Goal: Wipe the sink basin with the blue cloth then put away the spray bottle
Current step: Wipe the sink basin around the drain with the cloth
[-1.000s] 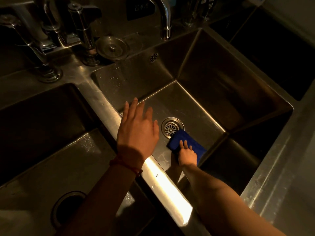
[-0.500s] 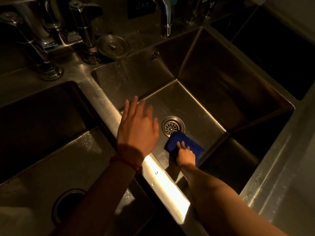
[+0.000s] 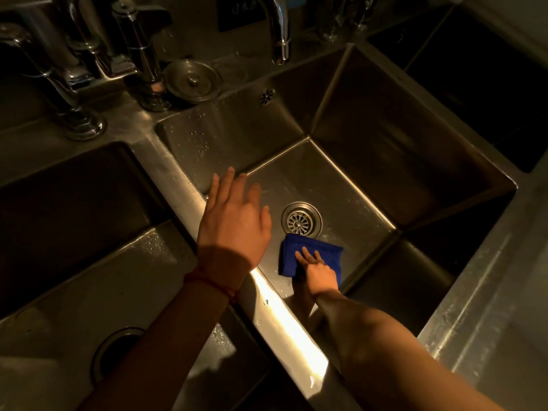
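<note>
A folded blue cloth (image 3: 292,256) lies on the floor of the middle steel sink basin (image 3: 350,185), just below the round drain strainer (image 3: 301,220). My right hand (image 3: 318,269) presses flat on the cloth, fingers pointing toward the drain. My left hand (image 3: 234,223) hovers with spread fingers over the divider (image 3: 275,310) between the basins, holding nothing. No spray bottle is in view.
A second basin (image 3: 71,262) with a dark drain hole lies to the left, a third basin (image 3: 486,84) at the far right. Faucets (image 3: 280,28) and taps (image 3: 139,48) stand along the back ledge beside a round metal plug lid (image 3: 192,81).
My right hand has slid the cloth leftward along the basin floor, below the drain. My left hand has stayed almost in place.
</note>
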### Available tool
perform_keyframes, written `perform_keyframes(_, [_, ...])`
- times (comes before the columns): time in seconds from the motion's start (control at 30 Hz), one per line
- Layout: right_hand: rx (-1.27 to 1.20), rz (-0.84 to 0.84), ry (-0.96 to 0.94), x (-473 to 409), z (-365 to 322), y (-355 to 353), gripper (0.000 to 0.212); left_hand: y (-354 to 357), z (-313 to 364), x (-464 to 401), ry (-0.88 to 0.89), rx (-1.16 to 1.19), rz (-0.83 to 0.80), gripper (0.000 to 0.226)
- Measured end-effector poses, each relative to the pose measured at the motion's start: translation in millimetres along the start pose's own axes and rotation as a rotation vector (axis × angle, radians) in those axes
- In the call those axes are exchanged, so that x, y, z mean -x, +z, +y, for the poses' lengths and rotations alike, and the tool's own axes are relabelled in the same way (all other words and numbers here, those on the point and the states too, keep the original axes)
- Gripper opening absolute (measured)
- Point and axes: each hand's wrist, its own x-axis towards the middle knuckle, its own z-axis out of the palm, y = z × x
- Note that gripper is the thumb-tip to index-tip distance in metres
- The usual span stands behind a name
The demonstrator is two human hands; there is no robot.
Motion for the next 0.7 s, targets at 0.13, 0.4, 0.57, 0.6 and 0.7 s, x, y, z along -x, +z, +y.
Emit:
perform_keyframes(0.13, [0.005, 0.001, 0.010, -3.6, -5.3, -8.6, 0.066, -1.2, -0.5, 0.4, -0.005, -0.007, 0.008, 0.045])
perform_keyframes(0.4, [0.000, -0.078, -0.036, 7.9, -13.1, 4.9, 0.061, -1.8, -0.5, 0.3, -0.008, -0.002, 0.017, 0.045])
perform_keyframes(0.57, [0.055, -0.044, -0.061, -4.6, -11.8, -10.7, 0.062, -0.3, -1.3, 0.5, -0.004, -0.012, 0.017, 0.047])
perform_keyframes(0.6, [0.053, -0.027, -0.057, -7.6, -12.8, -14.4, 0.062, -0.3, -1.3, 0.5, -0.003, -0.010, 0.017, 0.046])
perform_keyframes(0.7, [0.054, -0.005, -0.049, -11.6, -14.0, -18.7, 0.063, 0.4, -1.0, 0.2, -0.002, -0.006, 0.026, 0.046])
